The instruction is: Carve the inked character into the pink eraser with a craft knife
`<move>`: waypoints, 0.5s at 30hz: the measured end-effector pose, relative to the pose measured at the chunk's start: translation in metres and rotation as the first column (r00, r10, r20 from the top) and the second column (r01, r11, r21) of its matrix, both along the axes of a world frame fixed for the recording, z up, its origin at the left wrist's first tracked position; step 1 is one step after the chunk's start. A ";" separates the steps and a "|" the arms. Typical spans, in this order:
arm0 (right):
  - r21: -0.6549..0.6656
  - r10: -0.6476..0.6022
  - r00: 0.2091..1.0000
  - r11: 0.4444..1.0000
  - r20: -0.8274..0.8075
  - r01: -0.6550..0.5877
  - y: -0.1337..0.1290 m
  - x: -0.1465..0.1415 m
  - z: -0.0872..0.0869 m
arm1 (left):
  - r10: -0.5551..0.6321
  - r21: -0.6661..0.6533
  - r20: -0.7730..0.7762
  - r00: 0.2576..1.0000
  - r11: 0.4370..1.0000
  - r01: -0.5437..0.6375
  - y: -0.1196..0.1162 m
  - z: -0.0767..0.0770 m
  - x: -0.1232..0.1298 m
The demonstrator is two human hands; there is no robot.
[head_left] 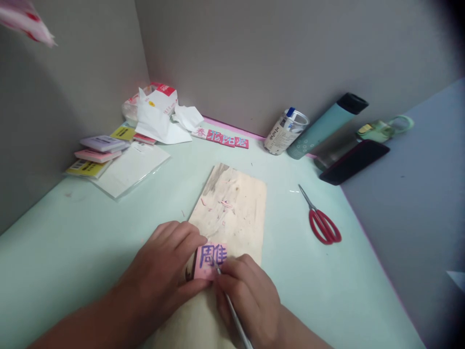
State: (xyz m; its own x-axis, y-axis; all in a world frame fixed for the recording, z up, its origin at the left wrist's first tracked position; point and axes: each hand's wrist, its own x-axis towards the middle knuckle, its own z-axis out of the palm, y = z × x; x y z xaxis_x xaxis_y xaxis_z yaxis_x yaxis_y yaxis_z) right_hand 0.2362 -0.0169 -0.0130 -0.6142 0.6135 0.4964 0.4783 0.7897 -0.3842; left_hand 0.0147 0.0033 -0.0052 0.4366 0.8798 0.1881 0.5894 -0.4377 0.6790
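Note:
A pink carving block (207, 272) with a blue-purple character drawn on its top lies on the near part of a wooden board (247, 208). My left hand (170, 257) is closed on the block's left side, fingers at the far edge and thumb along the near edge. In my right hand (250, 295) is a slim metal carving knife (232, 310), held like a pen. Its tip meets the block's face near the lower middle of the character; the exact contact is too small to make out. Thin red and white shavings (225, 204) are scattered on the board.
Red-handled scissors (324, 225) lie at the right. Along the back stand a can (279, 138), a teal bottle (323, 128), a phone (354, 162) and several lettered tiles (228, 139). Packaged blocks (103, 144), tissues (154, 121) and grey partitions (218, 58) are further left and behind.

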 end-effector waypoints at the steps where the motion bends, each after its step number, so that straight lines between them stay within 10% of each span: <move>1: 0.000 0.002 1.000 1.000 0.006 -0.002 0.000 0.000 0.000 | 0.001 -0.002 -0.001 1.000 1.000 -0.001 0.000 0.000 0.000; 15: 0.101 0.012 0.992 0.995 0.124 -0.025 0.001 -0.003 0.002 | -0.006 0.034 -0.021 1.000 0.999 0.006 0.002 0.001 0.001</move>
State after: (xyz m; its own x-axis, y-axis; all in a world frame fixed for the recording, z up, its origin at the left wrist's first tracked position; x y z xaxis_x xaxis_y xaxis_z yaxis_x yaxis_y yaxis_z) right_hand 0.2334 -0.0154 -0.0106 -0.6852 0.5517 0.4755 0.5023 0.8307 -0.2401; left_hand 0.0155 0.0048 -0.0045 0.4459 0.8703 0.2092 0.6004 -0.4642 0.6512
